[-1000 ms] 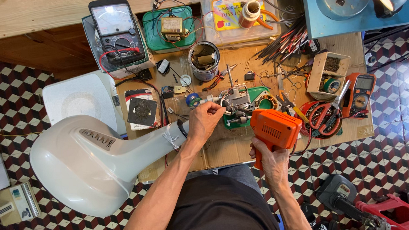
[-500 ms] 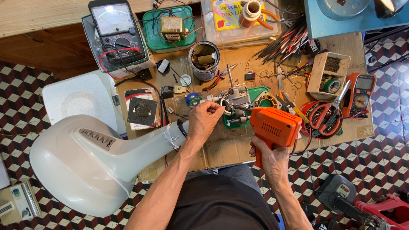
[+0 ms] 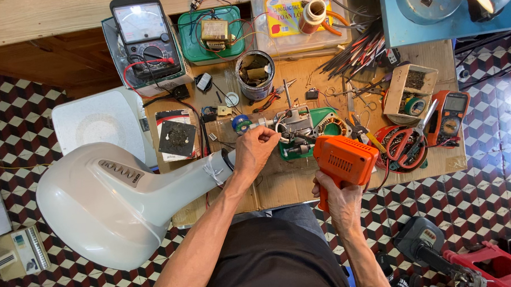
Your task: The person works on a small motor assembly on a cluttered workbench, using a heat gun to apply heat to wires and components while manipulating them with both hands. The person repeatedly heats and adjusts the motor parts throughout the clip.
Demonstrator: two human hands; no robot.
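1. Nearest the body: right hand (image 3: 339,200) wrapped around the pistol grip of the orange soldering gun (image 3: 345,160), fingers curled tight on the handle, wrist straight, forearm rising from the lower right.
2. Gun body level over the near edge of the wooden bench (image 3: 285,185), nose pointing left toward the small motor assembly (image 3: 296,128); tip itself hidden behind the housing.
3. Left hand (image 3: 254,152) just beyond, forearm running up from the lower left; thumb and forefinger pinched on something thin at the motor's side, likely a wire or solder strand, too fine to tell; other fingers folded under.
4. To do the step well, probably: left wrist braced on the bench, pinched strand kept steady at the joint, gun tip brought in slowly and held firm against the metal, not waved.
5. Worth watching: the white fan housing (image 3: 107,202) lying against the left forearm, crowding the elbow.
6. Farther back: red-handled scissors (image 3: 405,144) to the right, a tin can (image 3: 255,75) of scraps behind the motor, an analogue multimeter (image 3: 144,40) at the far left of the bench.
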